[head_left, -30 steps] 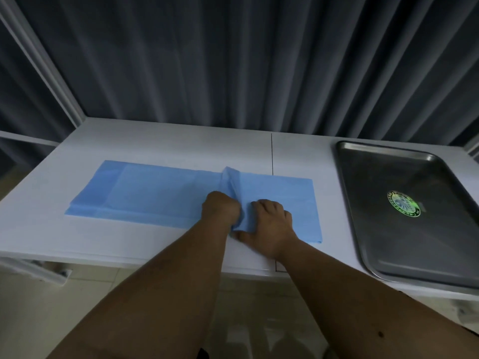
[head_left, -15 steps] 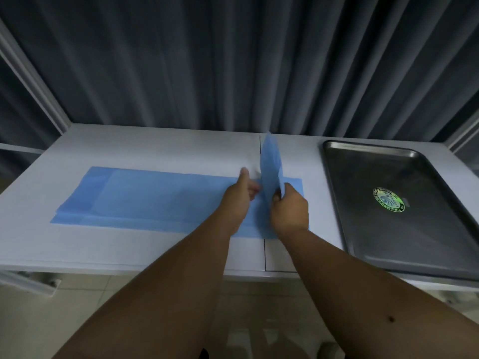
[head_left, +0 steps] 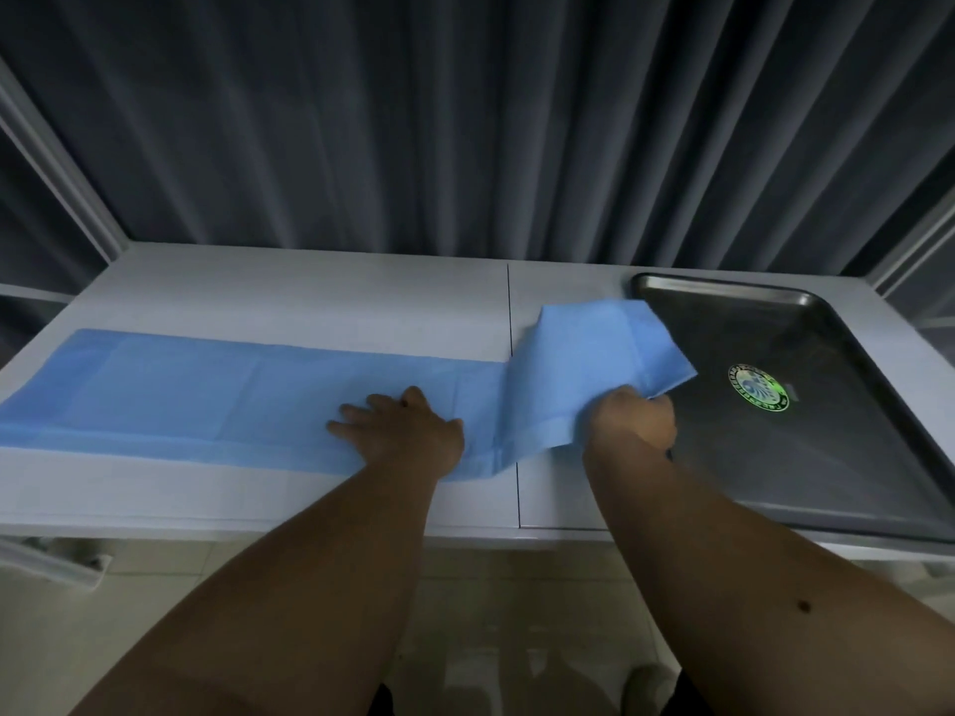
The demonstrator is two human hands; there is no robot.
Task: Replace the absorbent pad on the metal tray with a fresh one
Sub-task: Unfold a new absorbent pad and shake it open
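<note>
A blue absorbent pad lies stretched along the worktop, running from the left edge towards the right, nearer the front edge than the back. Most of it lies flat, with faint fold lines across it. Its right end is lifted off the surface and curves up and over to the right, so that its far corner reaches just over the left rim of the metal tray.

The right hand grips this raised end, fingers curled round the lower edge of the flap, just at the tray's left rim. The left hand rests on the flat part of the pad near the front edge, palm down with fingers spread and fairly straight, pressing it to the worktop. The two hands are apart, with the rising bend of the pad between them.

The tray sits at the right end of the worktop, its near corner reaching the front edge. It is shallow, dull silver, and carries a round green and white sticker near its middle.

A thin seam crosses the white worktop from back to front, passing under the bend of the pad. Dark pleated curtains hang behind the back edge. Pale floor tiles show below the front edge.
</note>
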